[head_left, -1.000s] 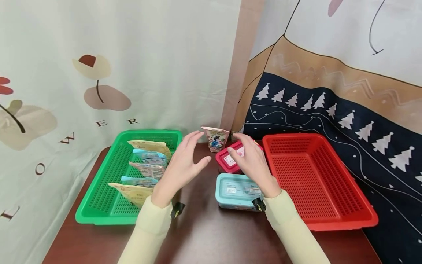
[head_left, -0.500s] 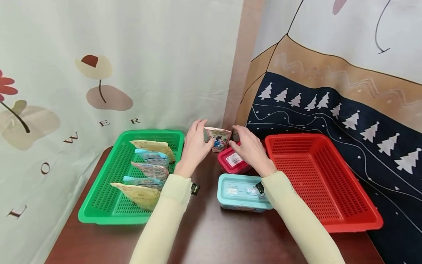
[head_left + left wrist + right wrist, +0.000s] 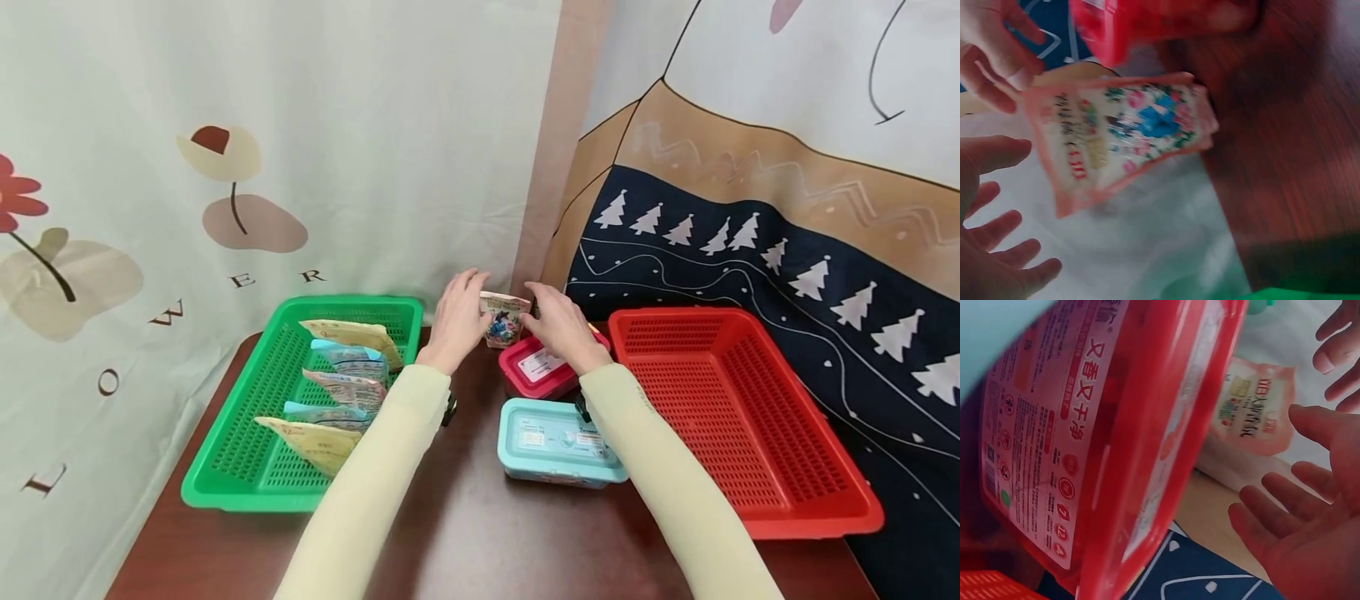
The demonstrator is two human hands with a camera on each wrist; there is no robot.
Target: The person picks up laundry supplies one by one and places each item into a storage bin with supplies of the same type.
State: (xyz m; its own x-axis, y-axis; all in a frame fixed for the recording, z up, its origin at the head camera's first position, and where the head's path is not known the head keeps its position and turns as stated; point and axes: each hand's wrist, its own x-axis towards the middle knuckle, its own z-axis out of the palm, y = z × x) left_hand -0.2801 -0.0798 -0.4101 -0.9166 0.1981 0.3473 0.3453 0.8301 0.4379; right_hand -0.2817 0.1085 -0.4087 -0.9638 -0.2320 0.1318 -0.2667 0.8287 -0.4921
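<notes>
A small pink-edged pouch (image 3: 504,323) stands at the back of the table, with a blue figure and flowers printed on its front (image 3: 1141,125). My left hand (image 3: 457,321) is at its left side, fingers spread and thumb pointing at the upper edge. On the other side, my right hand (image 3: 561,327) is over the red-lidded box (image 3: 534,367), its thumb right at the pouch's top corner. Both wrist views show the fingers of the left hand (image 3: 991,231) and the right hand (image 3: 1310,506) loosely extended, not curled round the pouch.
A green basket (image 3: 225,433) on the left holds several upright pouches (image 3: 352,375). In front of the red box lies a light-blue lidded box (image 3: 558,442). To the right is a red basket (image 3: 817,450). A curtain (image 3: 390,167) hangs behind the table (image 3: 480,542).
Both hands have reached forward and come in to either side of the standing pouch. The pouch and boxes stay in place, while the view shifts slightly.
</notes>
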